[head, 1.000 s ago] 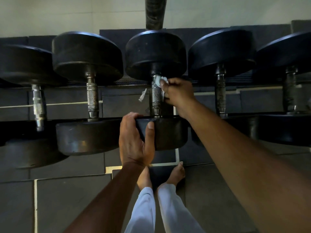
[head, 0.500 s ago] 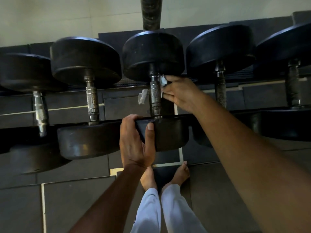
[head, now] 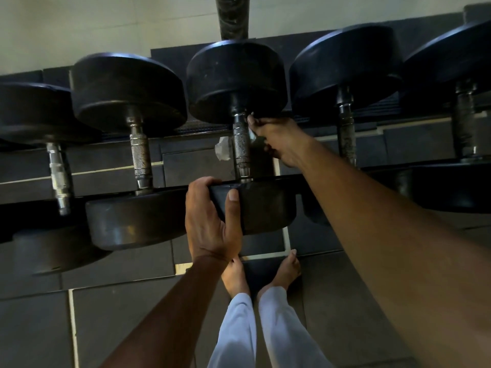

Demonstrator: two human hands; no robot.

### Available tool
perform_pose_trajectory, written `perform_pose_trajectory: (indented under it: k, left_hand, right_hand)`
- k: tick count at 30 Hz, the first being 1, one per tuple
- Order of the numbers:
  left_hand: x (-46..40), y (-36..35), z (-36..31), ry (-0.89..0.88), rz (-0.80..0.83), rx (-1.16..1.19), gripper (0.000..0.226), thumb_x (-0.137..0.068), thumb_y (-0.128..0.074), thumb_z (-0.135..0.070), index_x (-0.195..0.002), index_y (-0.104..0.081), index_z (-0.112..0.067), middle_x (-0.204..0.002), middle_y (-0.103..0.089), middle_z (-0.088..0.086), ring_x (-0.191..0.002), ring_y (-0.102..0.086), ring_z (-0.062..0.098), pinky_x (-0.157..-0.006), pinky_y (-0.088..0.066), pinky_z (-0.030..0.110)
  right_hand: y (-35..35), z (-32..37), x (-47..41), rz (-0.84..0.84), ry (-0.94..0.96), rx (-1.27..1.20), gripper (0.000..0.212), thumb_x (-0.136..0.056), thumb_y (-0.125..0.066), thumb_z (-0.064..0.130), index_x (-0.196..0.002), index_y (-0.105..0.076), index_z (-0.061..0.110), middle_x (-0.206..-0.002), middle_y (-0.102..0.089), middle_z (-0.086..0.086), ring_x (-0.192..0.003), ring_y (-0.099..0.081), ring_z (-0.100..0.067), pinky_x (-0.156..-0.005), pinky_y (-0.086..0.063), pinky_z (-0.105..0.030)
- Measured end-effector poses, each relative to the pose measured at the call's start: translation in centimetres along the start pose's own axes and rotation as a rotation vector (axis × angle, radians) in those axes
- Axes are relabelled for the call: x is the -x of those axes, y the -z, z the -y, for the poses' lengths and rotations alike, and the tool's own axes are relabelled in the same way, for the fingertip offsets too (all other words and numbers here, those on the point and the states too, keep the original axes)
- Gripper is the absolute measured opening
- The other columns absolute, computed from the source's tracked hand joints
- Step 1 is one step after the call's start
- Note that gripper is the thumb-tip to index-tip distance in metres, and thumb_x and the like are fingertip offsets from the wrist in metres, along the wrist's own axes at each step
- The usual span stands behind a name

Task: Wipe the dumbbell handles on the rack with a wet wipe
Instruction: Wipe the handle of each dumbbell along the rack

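Several black dumbbells lie side by side on the rack, each with a knurled steel handle. My right hand (head: 276, 139) reaches round the middle dumbbell's handle (head: 241, 144) from the right and holds a white wet wipe (head: 222, 149) against it. The wipe passes behind the handle and its loose end shows on the handle's left side. My left hand (head: 210, 221) grips the near black weight head (head: 263, 205) of that same dumbbell, thumb on its front face.
Neighbouring handles stand at left (head: 140, 155) and right (head: 345, 134). A black upright post (head: 233, 15) rises behind the rack against a pale wall. My bare feet (head: 281, 272) stand on dark floor mats just under the rack.
My right hand slid along the handle toward the far weight head, and the wipe's loose end now hangs lower on the handle's left. My left hand kept its grip.
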State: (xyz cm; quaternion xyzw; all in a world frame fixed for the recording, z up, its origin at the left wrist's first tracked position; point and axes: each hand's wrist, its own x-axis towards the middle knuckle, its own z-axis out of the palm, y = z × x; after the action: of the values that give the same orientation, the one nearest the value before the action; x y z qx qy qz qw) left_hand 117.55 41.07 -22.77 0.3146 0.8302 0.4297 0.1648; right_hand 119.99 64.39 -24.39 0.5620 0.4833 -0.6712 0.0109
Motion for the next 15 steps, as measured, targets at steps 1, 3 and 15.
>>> perform_pose_trajectory:
  k: [1, 3, 15]
  left_hand:
    - [0.0, 0.0, 0.0, 0.004, 0.002, 0.003, 0.043, -0.104, -0.047, -0.045, -0.119, -0.059, -0.007, -0.111, -0.056, 0.002, -0.103, -0.057, 0.020, -0.090, -0.046, 0.030]
    - [0.0, 0.0, 0.0, 0.004, -0.002, 0.005, 0.042, -0.104, -0.047, -0.045, -0.118, -0.059, -0.007, -0.111, -0.056, 0.003, -0.103, -0.058, 0.021, -0.090, -0.047, 0.033]
    - [0.1, 0.0, 0.0, 0.003, -0.007, -0.005, 0.043, -0.103, -0.047, -0.044, -0.117, -0.059, -0.005, -0.110, -0.057, 0.006, -0.102, -0.057, 0.021, -0.089, -0.043, 0.025]
  right_hand:
    - [0.1, -0.1, 0.1, 0.026, -0.004, 0.034, 0.022, -0.099, -0.075, 0.038, -0.114, -0.080, 0.023, -0.103, -0.073, 0.007, -0.093, -0.060, -0.011, -0.081, -0.051, -0.032]
    - [0.4, -0.5, 0.3, 0.085, -0.023, 0.095, 0.024, -0.102, -0.072, 0.035, -0.117, -0.078, 0.018, -0.099, -0.069, 0.004, -0.088, -0.058, -0.011, -0.086, -0.055, -0.034]
    - [2.4, -2.1, 1.4, 0.324, -0.112, 0.509, 0.017, -0.093, -0.080, 0.032, -0.107, -0.084, 0.023, -0.115, -0.078, -0.003, -0.113, -0.070, -0.021, -0.104, -0.056, -0.043]
